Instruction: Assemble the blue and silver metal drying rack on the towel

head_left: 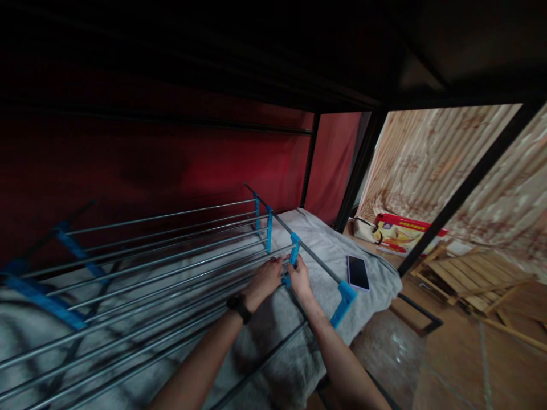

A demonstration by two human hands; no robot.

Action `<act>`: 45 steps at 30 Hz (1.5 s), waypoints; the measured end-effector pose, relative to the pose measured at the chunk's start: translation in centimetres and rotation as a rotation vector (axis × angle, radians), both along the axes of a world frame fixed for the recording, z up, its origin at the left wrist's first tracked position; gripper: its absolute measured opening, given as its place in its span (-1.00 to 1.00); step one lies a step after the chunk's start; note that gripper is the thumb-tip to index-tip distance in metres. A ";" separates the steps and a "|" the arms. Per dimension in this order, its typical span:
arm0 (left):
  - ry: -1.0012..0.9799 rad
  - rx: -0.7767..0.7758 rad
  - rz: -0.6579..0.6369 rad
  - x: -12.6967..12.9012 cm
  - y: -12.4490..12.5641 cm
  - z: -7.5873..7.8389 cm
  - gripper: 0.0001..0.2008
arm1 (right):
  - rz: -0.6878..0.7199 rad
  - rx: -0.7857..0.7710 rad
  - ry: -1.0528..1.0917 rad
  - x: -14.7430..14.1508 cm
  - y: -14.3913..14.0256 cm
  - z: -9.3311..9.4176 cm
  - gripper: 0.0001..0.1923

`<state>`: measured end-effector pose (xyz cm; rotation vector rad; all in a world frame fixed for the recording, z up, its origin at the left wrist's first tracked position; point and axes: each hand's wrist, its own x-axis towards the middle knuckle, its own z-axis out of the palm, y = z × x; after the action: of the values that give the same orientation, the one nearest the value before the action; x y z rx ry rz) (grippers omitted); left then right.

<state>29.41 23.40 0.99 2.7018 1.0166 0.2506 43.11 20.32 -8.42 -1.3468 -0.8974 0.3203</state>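
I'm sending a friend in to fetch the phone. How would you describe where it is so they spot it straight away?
Look at the grey blanket spread under the dark bunk frame. A metal rack with blue brackets lies on it, both hands at one bracket. The phone is beyond the rack's end rail, near the blanket's edge: flat, dark and glossy, the only small rectangle there.

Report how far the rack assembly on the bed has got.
Done, by the look of it: many metal rods already sit in the blue end brackets of the rack lying on the grey blanket. In hand: the left hand and right hand grip a blue bracket near the side rail. Left: cannot tell how many joints remain loose. A phone lies beside it.
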 end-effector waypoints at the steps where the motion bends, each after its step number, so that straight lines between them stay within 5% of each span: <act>1: -0.008 -0.003 0.007 0.7 0.1 0.0 -0.63 | 0.005 -0.002 -0.006 0.0 0.0 0.1 -0.75; 19: -0.063 -0.171 0.084 2.0 1.6 0.2 -0.63 | -0.051 -0.024 -0.085 -0.2 0.0 0.0 -0.81; 45: -0.100 -0.153 0.131 1.1 0.0 1.3 -0.66 | -0.078 -0.128 -0.164 -1.7 -0.8 1.4 -0.71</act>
<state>30.55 23.36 2.31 2.4645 1.1363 0.3144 41.41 19.48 -7.02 -1.5397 -0.9697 0.2120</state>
